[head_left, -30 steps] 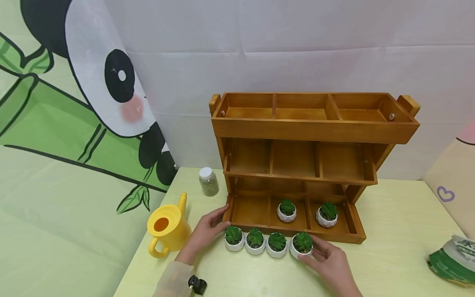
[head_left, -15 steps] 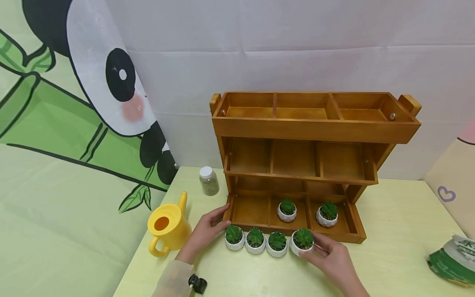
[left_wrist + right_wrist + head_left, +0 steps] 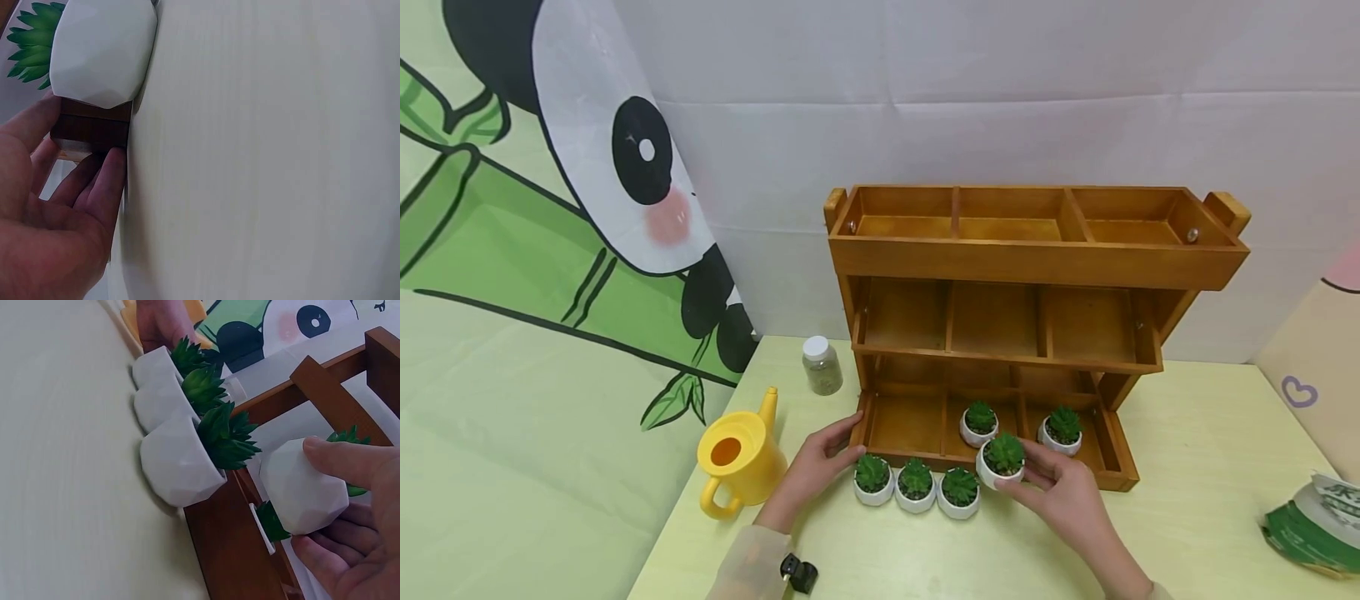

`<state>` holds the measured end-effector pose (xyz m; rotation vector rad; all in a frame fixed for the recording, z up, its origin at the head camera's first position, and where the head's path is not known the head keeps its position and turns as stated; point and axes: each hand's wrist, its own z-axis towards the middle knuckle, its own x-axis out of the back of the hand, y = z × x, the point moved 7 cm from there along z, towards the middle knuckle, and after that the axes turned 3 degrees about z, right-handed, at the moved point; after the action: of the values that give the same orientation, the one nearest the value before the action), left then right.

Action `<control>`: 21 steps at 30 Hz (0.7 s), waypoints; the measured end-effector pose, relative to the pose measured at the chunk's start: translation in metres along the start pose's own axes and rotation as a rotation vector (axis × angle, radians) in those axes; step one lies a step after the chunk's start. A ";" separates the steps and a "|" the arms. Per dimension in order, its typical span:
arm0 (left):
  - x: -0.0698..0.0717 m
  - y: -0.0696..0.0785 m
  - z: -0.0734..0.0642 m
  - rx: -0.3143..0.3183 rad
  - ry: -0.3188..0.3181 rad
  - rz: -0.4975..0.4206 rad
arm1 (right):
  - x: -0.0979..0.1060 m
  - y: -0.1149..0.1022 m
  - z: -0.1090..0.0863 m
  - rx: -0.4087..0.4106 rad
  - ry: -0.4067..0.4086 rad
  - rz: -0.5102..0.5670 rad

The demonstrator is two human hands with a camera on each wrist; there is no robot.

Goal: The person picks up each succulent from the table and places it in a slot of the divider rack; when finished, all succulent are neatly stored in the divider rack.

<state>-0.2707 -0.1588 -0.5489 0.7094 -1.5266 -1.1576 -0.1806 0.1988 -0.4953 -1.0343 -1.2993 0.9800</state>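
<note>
My right hand [image 3: 1060,492] pinches a small potted succulent [image 3: 1002,460] by its white faceted pot, raised at the front edge of a brown three-tier wooden shelf [image 3: 1037,262]. In the right wrist view the thumb presses one side of the held pot [image 3: 300,487] and fingers the other. My left hand [image 3: 817,467] grips the left front corner of the bottom tier. Three potted succulents [image 3: 915,487] stand in a row on the table before the shelf. Another succulent [image 3: 979,423] sits in the bottom tier's middle compartment, and one [image 3: 1062,431] in its right compartment.
A yellow watering can [image 3: 745,458] stands left of my left hand, with a white-lidded jar [image 3: 822,367] behind it. A green and white bag [image 3: 1315,525] lies at the far right. A small black device [image 3: 799,575] is by the left sleeve.
My right hand has lifted the fourth potted succulent from the right end of the row and carried it up and slightly left, toward the shelf. The left hand stays at the corner.
</note>
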 end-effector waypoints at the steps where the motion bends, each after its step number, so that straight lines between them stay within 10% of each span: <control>1: 0.000 0.000 0.000 0.000 -0.001 0.000 | -0.002 -0.002 0.002 0.007 -0.008 0.005; 21: 0.001 0.000 0.000 0.000 -0.004 0.000 | -0.034 -0.031 0.050 0.098 -0.060 -0.071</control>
<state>-0.2707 -0.1596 -0.5483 0.7074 -1.5301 -1.1597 -0.2319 0.1597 -0.4746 -0.8844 -1.3147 1.0172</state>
